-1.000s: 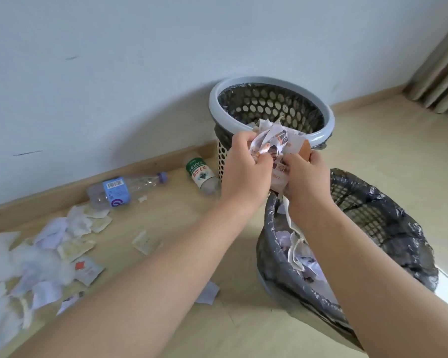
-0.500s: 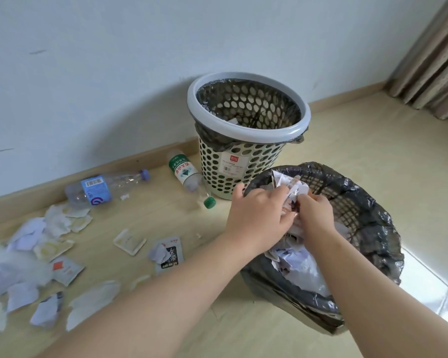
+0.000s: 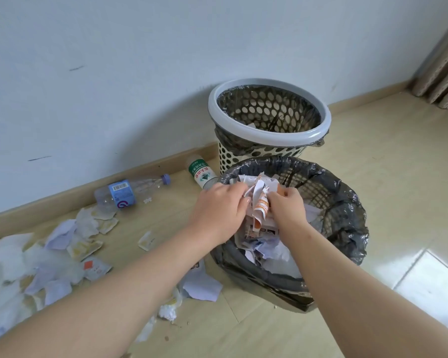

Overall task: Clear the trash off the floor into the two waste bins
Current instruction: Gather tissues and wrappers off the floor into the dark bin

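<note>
- Labels: blue barcode label on clear plastic bottle [image 3: 130,193], Chinese writing on green-labelled bottle [image 3: 201,173].
- Left hand [image 3: 219,210] and right hand [image 3: 286,210] clutch crumpled white-orange paper wad [image 3: 259,202] over black-bagged bin [image 3: 347,202].

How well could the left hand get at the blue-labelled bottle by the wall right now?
Probably not at once: the left hand is gripping a wad of paper scraps with the right hand over the black-lined bin. Once freed, likely yes: the blue-labelled bottle lies uncovered on the floor.
</note>
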Tool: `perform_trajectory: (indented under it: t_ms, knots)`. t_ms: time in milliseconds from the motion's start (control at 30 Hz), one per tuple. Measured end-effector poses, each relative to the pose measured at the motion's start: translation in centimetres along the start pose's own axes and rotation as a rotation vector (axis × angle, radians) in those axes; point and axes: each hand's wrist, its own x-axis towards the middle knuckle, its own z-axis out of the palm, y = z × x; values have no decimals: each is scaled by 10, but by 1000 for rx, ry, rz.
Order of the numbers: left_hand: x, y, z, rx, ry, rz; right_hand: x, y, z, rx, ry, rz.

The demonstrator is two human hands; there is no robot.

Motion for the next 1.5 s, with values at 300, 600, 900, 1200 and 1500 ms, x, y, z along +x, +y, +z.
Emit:
perform_trajectory:
  t_ms: [300,600,900,1200,1500]
  knots:
    - [-10,-28,-8,37,0,-40,0,13,-10,-678,234,-216]
    - [-11,-31,-8,-162,128,-51,-11,-2,19,-549,121,-595]
    - [-10,-40,-9,-318,213,-218,-6,22,31,-1235,-389,-491]
    - [-13,-53,-21,-429,214,-298,-12,-6,45,-925,-55,-618]
    - [-34,-113,-46,-423,301,-448,-52,-52,104,-674,-43,-975]
